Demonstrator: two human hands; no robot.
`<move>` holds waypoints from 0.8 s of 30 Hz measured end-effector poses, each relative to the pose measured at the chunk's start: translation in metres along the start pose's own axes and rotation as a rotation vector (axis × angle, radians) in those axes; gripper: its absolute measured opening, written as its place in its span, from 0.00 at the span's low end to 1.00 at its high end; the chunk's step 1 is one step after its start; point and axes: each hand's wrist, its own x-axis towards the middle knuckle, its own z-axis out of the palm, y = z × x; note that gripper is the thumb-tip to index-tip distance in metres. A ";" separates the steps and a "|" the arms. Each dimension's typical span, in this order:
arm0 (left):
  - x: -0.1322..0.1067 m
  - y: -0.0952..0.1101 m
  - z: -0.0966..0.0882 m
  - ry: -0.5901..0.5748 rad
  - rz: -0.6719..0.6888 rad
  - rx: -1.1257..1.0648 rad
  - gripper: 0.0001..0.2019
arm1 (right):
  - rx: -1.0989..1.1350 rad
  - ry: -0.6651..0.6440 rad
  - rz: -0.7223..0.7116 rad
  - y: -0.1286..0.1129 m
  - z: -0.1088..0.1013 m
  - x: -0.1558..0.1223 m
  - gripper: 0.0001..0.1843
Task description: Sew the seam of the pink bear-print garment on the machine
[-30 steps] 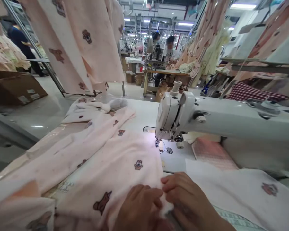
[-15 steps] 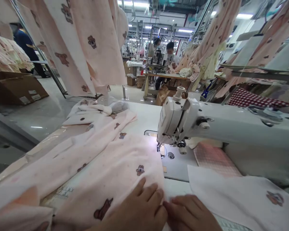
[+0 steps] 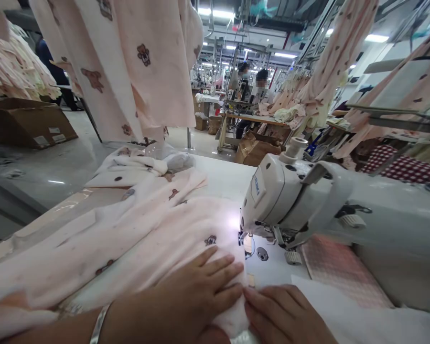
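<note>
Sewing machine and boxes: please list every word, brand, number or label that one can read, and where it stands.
Sewing machine: a blue mark on its head, too blurred to read.
Cardboard box: two white labels, print too small to read.
Nothing else legible.

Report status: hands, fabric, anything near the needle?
Left hand flat on pink fabric. Right hand at its edge, fingertips meeting. Sewing machine needle area ahead, uncovered.
</note>
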 end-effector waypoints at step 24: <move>0.033 -0.082 0.010 0.035 0.065 -0.108 0.22 | 0.166 0.026 0.272 0.033 0.019 0.023 0.09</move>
